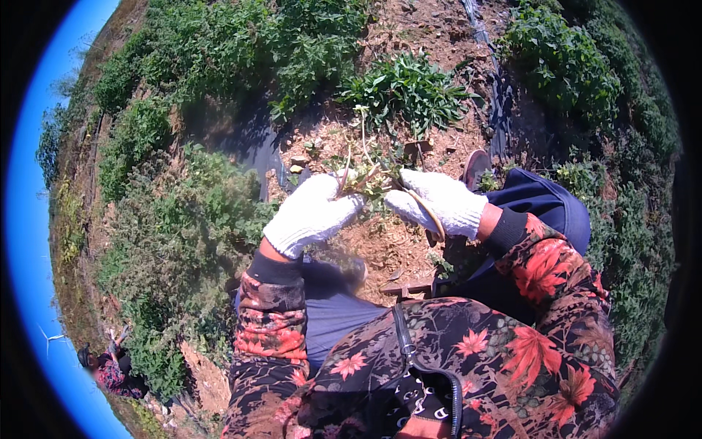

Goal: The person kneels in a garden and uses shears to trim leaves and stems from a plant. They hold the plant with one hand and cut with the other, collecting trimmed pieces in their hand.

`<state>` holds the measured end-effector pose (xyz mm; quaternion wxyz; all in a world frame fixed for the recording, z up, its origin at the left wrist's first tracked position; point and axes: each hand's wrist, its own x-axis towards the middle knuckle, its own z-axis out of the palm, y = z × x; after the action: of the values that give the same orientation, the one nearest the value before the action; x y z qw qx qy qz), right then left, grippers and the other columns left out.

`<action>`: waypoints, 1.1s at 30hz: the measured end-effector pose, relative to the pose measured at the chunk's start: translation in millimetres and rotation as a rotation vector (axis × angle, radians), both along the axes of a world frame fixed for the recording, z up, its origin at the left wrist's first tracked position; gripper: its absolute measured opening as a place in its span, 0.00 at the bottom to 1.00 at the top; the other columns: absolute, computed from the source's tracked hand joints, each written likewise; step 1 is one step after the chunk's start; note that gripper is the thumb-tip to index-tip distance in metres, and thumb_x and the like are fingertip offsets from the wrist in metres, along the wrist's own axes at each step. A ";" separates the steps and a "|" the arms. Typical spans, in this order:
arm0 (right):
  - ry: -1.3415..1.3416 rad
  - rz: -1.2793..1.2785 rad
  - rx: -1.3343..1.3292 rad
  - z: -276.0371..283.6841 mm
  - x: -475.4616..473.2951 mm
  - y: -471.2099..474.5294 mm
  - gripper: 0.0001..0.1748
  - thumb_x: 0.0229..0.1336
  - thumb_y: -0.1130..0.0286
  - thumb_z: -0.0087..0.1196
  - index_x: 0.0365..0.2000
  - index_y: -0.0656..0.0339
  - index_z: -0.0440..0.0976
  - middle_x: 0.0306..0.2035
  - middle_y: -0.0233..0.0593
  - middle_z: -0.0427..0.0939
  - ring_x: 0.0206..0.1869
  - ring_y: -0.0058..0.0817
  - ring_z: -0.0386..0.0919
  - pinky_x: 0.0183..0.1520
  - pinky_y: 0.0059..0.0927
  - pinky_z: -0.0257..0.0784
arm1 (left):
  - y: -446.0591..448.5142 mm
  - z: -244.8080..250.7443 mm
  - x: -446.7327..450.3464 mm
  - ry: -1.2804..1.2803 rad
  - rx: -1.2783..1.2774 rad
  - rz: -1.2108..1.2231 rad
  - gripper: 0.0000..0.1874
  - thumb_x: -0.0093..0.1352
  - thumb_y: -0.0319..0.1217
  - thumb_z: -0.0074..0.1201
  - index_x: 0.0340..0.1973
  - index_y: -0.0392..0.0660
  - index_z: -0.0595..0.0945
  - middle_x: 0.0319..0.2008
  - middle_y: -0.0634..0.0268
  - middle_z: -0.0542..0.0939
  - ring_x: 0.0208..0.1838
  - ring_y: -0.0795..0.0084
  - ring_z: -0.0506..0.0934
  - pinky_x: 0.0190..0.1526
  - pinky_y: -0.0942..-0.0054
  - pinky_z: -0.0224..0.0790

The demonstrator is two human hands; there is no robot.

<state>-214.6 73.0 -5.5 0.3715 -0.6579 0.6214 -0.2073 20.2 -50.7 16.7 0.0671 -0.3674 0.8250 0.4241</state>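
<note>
Both my hands wear white knitted gloves and meet over bare soil in front of me. My left hand (318,210) is closed on the stems of a small leafy plant (373,178), its reddish stems fanning out between the gloves. My right hand (439,203) grips the other side of it, together with a curved tan handle (428,214) of some tool that lies across the palm. What looks like a dark metal blade (418,149) shows just beyond the fingers. Whether it belongs to that handle cannot be told.
A low leafy plant (408,90) grows ahead. Black plastic mulch film (249,145) runs left, and another strip (499,110) right. Dense bushes (181,219) flank both sides. Stones (300,161) lie on the soil. Another person (118,370) is far off at lower left.
</note>
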 end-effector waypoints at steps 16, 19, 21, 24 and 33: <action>-0.067 0.004 -0.005 -5.1 0.8 5.5 0.29 0.72 0.41 0.56 0.47 0.60 0.78 0.40 0.55 0.83 0.44 0.55 0.83 0.46 0.48 0.77 | -4.4 3.1 3.8 0.252 0.226 0.038 0.16 0.75 0.34 0.59 0.55 0.41 0.84 0.32 0.69 0.81 0.32 0.78 0.76 0.35 0.71 0.72; -0.115 0.009 0.013 -9.2 0.2 10.0 0.29 0.73 0.43 0.56 0.50 0.62 0.78 0.44 0.55 0.84 0.47 0.55 0.83 0.51 0.46 0.78 | -4.7 1.0 3.4 0.228 0.257 0.155 0.17 0.76 0.32 0.60 0.57 0.40 0.84 0.35 0.72 0.82 0.36 0.81 0.75 0.39 0.74 0.72; -0.069 0.021 0.069 -8.2 1.2 11.6 0.30 0.73 0.42 0.55 0.51 0.62 0.78 0.45 0.55 0.84 0.48 0.55 0.84 0.52 0.46 0.79 | -4.0 1.0 1.8 0.242 0.283 0.220 0.17 0.76 0.31 0.60 0.59 0.40 0.84 0.37 0.74 0.82 0.38 0.83 0.75 0.41 0.75 0.72; -0.016 0.060 0.060 -3.6 4.8 11.5 0.32 0.73 0.42 0.55 0.55 0.62 0.76 0.49 0.56 0.84 0.52 0.57 0.83 0.56 0.49 0.78 | -0.4 -0.5 -3.1 0.276 0.362 0.295 0.18 0.76 0.31 0.60 0.59 0.40 0.84 0.38 0.74 0.83 0.38 0.83 0.75 0.42 0.76 0.72; -0.011 -0.049 0.110 3.1 8.7 6.9 0.28 0.72 0.44 0.56 0.48 0.63 0.75 0.39 0.60 0.82 0.45 0.61 0.82 0.46 0.54 0.76 | 7.7 -8.3 -15.2 0.206 0.505 0.169 0.19 0.76 0.31 0.61 0.61 0.39 0.83 0.41 0.71 0.85 0.41 0.82 0.77 0.45 0.75 0.74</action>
<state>-205.9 79.9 -2.4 0.4053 -0.6201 0.6456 -0.1854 5.0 -43.0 8.4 0.0365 -0.3614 0.6623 0.6553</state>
